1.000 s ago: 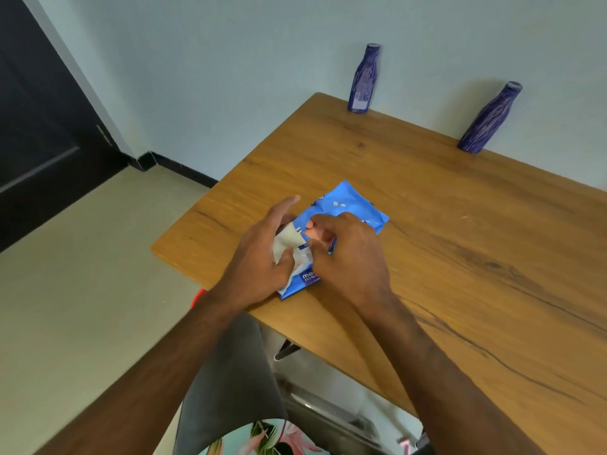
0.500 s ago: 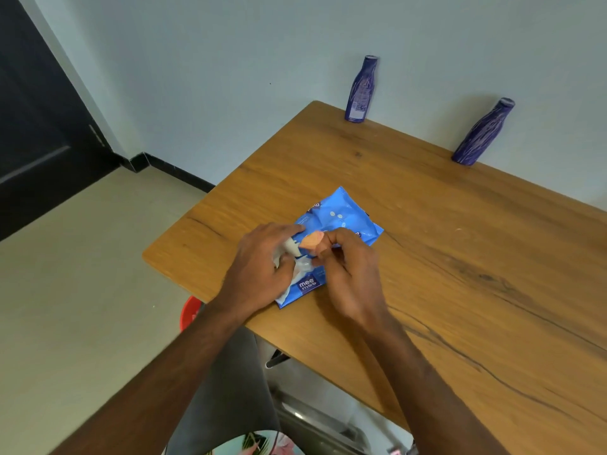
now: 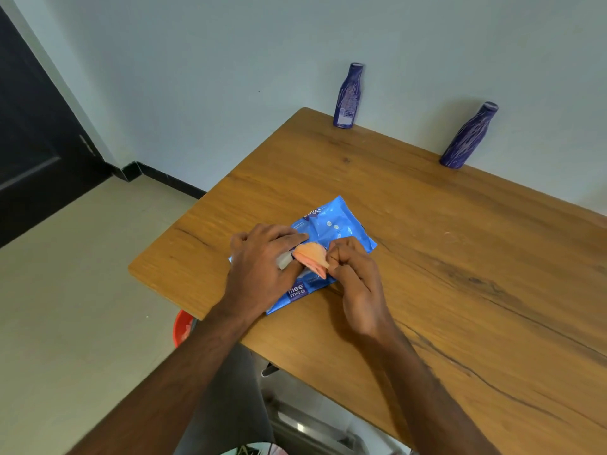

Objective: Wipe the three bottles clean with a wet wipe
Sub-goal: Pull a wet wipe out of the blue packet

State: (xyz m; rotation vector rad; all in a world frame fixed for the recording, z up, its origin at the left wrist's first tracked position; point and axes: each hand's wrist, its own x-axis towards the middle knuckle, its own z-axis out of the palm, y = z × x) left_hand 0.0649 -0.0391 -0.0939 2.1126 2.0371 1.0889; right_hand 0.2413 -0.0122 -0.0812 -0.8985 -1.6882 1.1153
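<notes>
Both hands work at the wipes pack (image 3: 331, 224) on the worktop (image 3: 460, 257).

Left hand (image 3: 259, 267) grips a white wipe (image 3: 284, 260); right hand (image 3: 353, 274) pinches the pack's orange flap (image 3: 310, 257). The pack's long axis runs diagonally toward two upright bottles (image 3: 348, 96) (image 3: 468, 137) well beyond it.
</notes>
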